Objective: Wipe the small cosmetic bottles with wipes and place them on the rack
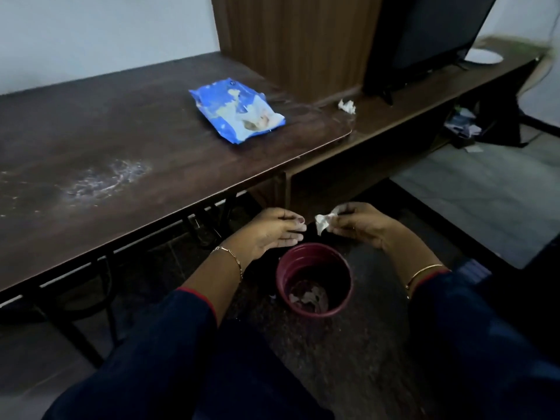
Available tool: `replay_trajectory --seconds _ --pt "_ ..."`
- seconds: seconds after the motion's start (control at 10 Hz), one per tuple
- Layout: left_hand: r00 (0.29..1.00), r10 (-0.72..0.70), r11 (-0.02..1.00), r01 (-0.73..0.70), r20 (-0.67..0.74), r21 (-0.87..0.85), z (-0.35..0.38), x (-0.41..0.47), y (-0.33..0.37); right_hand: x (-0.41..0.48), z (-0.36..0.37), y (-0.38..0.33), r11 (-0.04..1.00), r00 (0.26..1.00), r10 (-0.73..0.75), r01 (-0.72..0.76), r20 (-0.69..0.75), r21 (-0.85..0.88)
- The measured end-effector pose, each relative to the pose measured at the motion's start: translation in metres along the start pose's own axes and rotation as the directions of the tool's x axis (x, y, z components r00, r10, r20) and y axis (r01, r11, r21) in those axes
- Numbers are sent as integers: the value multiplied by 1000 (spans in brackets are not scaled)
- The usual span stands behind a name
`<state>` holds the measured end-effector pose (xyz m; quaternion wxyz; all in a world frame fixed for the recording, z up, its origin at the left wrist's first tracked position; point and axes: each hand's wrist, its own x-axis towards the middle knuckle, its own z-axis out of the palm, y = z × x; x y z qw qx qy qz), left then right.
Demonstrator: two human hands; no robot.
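My right hand (360, 227) pinches a crumpled white wipe (322, 223) just above and behind a dark red bin (315, 278) on the floor. My left hand (274, 230) hovers beside it, fingers stretched out and holding nothing. A blue wipes pack (238, 110) lies on the dark wooden table (121, 165). Another crumpled wipe (347, 106) sits further back on the lower bench. No cosmetic bottles or rack are in view.
The bin holds several used wipe scraps at its bottom. A dark screen (430, 40) stands at the back right with a white plate (483, 57) beyond it. A wooden panel (297, 40) rises behind the table. Whitish smears mark the tabletop at left.
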<state>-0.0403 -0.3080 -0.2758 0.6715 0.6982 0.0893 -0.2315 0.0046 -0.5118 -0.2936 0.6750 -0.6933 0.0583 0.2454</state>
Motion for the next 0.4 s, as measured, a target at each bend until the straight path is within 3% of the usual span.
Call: replay_trajectory --seconds 0.2,0.4 --pt "991 -68 998 67 -115 -15 -10 30 -21 33 -10 42 988 974 156 -154 -166 23" --pt "985 -99 995 93 -139 -46 -21 46 -36 46 -13 56 979 939 198 -201 -282 19"
